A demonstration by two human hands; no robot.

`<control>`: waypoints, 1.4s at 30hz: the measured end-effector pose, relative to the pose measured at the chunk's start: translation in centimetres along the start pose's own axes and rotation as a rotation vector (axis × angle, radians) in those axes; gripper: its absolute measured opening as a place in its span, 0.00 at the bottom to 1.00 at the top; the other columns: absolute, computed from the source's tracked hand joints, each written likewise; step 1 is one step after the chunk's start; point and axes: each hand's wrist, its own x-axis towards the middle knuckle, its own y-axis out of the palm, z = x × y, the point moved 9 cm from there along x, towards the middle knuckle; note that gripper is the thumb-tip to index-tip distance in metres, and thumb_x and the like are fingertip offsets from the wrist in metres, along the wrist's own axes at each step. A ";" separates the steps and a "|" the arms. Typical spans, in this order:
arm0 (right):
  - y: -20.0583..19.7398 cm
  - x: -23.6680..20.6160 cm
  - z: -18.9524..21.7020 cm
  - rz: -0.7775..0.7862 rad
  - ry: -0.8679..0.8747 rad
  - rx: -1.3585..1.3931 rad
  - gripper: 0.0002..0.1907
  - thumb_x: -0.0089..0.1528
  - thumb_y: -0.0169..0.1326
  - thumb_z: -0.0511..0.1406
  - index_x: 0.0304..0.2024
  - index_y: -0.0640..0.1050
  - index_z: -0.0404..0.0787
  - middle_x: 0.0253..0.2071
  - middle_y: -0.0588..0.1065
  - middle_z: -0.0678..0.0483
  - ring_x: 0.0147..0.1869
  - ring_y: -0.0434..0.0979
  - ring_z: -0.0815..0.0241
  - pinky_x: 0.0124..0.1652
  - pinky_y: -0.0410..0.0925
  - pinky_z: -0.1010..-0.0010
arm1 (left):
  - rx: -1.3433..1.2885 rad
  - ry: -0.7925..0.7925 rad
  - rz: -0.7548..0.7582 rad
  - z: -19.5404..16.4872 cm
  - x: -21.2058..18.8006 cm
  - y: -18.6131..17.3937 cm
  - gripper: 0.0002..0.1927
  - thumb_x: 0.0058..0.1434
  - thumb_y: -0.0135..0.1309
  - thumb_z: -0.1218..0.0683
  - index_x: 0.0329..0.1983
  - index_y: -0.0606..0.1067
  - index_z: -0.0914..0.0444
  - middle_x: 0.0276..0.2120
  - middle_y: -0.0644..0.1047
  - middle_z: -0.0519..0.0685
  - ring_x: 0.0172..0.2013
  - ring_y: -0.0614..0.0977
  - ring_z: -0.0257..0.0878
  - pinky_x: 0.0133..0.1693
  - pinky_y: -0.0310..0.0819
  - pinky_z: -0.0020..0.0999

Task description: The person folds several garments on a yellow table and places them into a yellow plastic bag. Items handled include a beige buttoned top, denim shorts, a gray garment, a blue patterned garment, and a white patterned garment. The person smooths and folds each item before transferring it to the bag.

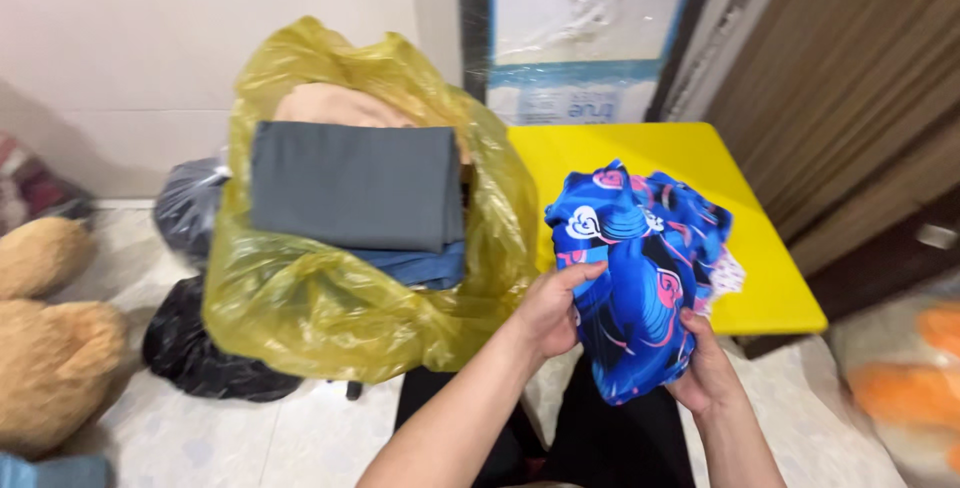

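Left hand (553,310) clenched on the near-left edge of a blue patterned garment (640,278), thumb on top, fingers tucked under the cloth. Right hand (707,368) grasps the garment's lower right corner, thumb pressed against the front. Garment hangs bunched between both hands, its upper part lying over the near edge of a yellow table (640,153).

Edges and room: beyond the hands the bare yellow top runs to its far edge; to the right of the right hand its right edge drops off, with a dark wooden cabinet (850,98) close beyond. Below the hands, tiled floor (260,438) and dark clothing on the person's lap.

Obstructions: just left of the left hand a bulging yellow plastic bag (330,318) presses against the table's left edge, nearly touching the left wrist. A folded grey cloth (355,183) lies on top inside it, a blue fold beneath, a peach item behind. Further left, two black bags (195,348) sit on the floor, then a tan plush toy (50,348). Far beyond the hands, a plastic-wrapped panel (580,28) leans against the wall. Orange blurred object (905,388) right of the right hand; kind cannot be told.
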 end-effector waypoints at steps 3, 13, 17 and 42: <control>7.7 1.5 1.8 0.163 -0.102 -0.153 0.39 0.56 0.59 0.38 0.70 0.65 0.45 0.61 0.75 0.50 0.58 0.79 0.53 0.57 0.71 0.53 | 0.080 0.056 -0.194 -5.4 -3.8 -0.7 0.17 0.67 0.53 0.56 0.56 0.75 0.70 0.46 0.82 0.55 0.44 0.85 0.45 0.50 0.81 0.45; 39.6 13.7 4.6 0.508 -0.873 -1.153 0.41 0.54 0.66 0.37 0.69 0.66 0.49 0.56 0.76 0.48 0.61 0.76 0.53 0.59 0.69 0.64 | 0.282 0.777 -0.665 -26.9 -20.8 -3.2 0.29 0.59 0.50 0.53 0.64 0.59 0.50 0.56 0.72 0.47 0.55 0.76 0.47 0.54 0.69 0.60; 41.3 16.3 -0.2 0.405 -1.019 -1.490 0.34 0.55 0.66 0.43 0.64 0.73 0.48 0.63 0.72 0.44 0.68 0.70 0.43 0.66 0.63 0.57 | 0.292 0.688 -0.681 -25.9 -24.1 -4.3 0.37 0.60 0.50 0.52 0.73 0.53 0.51 0.64 0.66 0.53 0.61 0.72 0.51 0.61 0.65 0.57; 23.3 10.5 6.4 -0.006 -1.143 -1.264 0.20 0.64 0.59 0.38 0.59 0.78 0.47 0.70 0.69 0.52 0.74 0.67 0.49 0.67 0.64 0.53 | 2.456 -0.250 -0.945 -32.2 -8.0 -6.9 0.36 0.62 0.30 0.23 0.74 0.49 0.27 0.78 0.38 0.42 0.76 0.38 0.55 0.61 0.20 0.82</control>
